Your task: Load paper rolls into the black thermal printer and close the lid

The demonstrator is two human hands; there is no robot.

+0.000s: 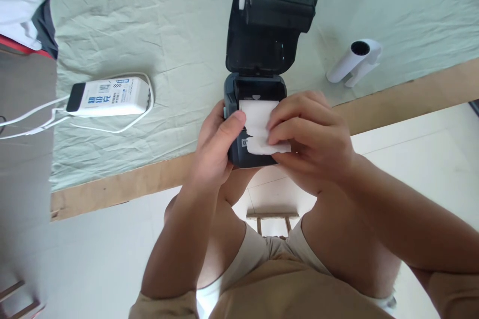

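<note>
Clearly, the right hand (312,132) pinches the loose end of the white paper (258,114) over the open printer (254,160), whose left side the left hand (213,149) grasps. Uneven tugging could tear the ragged paper; a slackened left grip could let the printer slip, its near end reaching past the table (168,174). The lid (258,47) tilts up behind the printer; a white roll (342,65) sits to its right.

A tan short-sleeved top (277,289) is worn with pale beige shorts (244,253)
</note>
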